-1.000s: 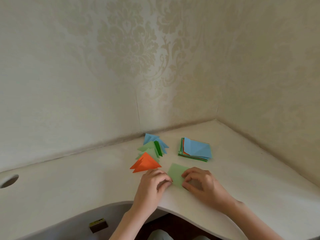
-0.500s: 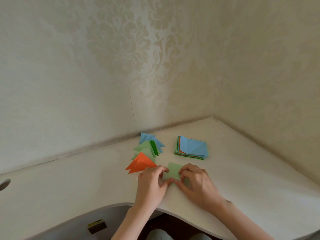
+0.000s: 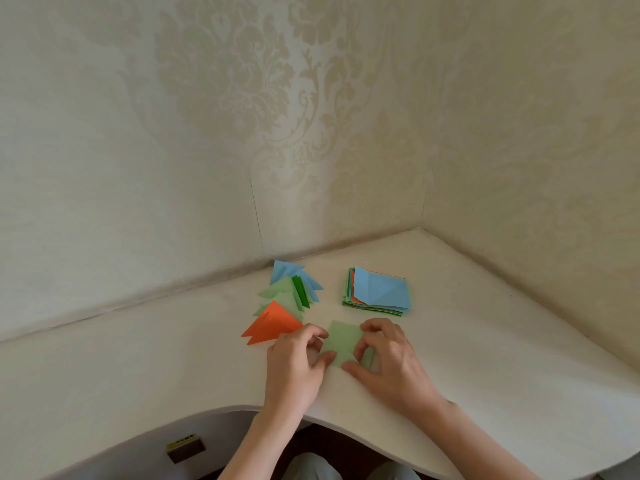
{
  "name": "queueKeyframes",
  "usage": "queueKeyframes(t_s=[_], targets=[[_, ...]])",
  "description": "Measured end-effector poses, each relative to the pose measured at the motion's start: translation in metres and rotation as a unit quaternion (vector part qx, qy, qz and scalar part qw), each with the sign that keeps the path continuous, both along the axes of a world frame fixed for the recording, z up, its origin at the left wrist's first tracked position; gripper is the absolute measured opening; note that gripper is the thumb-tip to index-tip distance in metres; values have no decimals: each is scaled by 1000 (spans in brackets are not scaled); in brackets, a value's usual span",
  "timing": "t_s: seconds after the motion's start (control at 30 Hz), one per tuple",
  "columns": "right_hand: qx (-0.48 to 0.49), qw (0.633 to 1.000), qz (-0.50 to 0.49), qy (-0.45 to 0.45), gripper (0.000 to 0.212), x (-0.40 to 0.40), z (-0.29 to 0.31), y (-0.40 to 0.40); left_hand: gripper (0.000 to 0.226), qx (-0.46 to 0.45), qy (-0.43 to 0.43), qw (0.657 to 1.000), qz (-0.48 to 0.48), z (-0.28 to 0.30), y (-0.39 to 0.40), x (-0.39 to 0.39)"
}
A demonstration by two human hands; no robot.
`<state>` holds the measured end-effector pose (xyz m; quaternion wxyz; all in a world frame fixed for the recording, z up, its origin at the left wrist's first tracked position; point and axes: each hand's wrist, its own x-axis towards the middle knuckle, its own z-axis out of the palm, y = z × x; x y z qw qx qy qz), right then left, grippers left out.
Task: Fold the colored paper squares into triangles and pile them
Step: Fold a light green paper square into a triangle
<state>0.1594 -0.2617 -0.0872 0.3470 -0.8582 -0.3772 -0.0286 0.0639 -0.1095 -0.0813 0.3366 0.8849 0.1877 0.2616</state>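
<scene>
Two hands on light green paper square (image 3: pixel 341 342), left hand (image 3: pixel 294 365) and right hand (image 3: pixel 388 362) fingers curled, pinching its sides

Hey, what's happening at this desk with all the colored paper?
A person is folding paper at a white corner desk. Both hands work on a light green sheet lying on the desk: the left hand pinches its left edge and the right hand pinches its right side. Behind the left hand lies a pile of folded triangles, orange, green and blue. Behind the right hand sits a stack of unfolded squares with a blue one on top, so more remain to fold.
</scene>
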Motion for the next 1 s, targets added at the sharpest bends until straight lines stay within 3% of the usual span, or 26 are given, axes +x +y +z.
queueKeyframes(t_s=[0.23,0.37,0.47,0.63,0.73,0.87,0.93,1.0], targets=[[-98,995,20,30,52,1,19,-1,31,-22,13,1000,-7,2,1,-1],[-93,991,50,78,60,7,24,-11,32,-34,10,999,-7,4,3,-2],[-101,991,60,71,65,9,26,-14,27,9,12,1000,5,3,4,2],[-57,996,36,57,46,4,27,-17,23,113,23,993,-10,2,1,8],[-32,999,20,23,47,2,23,-16,6,169,-5,985,-37,3,-4,5],[-2,1000,8,-7,34,4,18,-15,47,203,40,976,-70,8,-18,-8],[5,1000,18,-14,27,3,18,-14,51,215,52,972,-84,5,-20,-14],[10,999,25,-27,21,2,18,-13,38,219,34,971,-93,1,-16,-16]])
